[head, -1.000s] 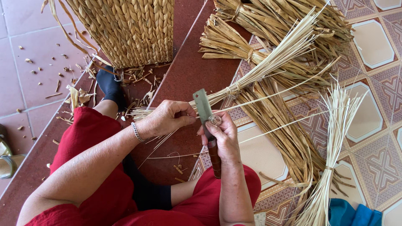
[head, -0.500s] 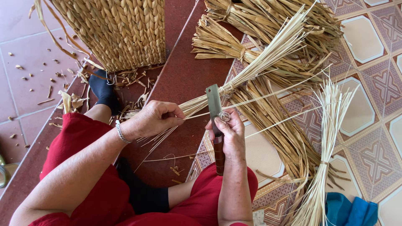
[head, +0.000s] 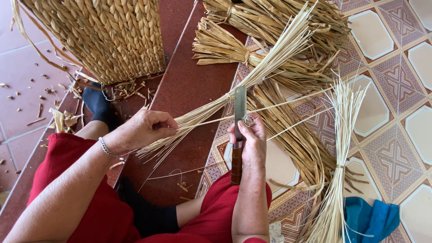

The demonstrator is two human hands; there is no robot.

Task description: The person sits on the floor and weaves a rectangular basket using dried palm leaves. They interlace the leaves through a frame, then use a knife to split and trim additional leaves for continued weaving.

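Over red step edge, btwn knees: left hand pinched shut on pale straw bundle, right hand clamped round knife, blade upright against one strand. Prob. splitting/scraping step; next pull needs steady tension, thumb kept off edge.

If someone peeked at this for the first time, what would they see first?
Probably the right hand in the middle, holding a flat metal blade with a brown wooden handle upright against one pale straw strand. Beside it, the left hand pinches a tied bundle of pale straw. A big woven straw basket fills the top left.
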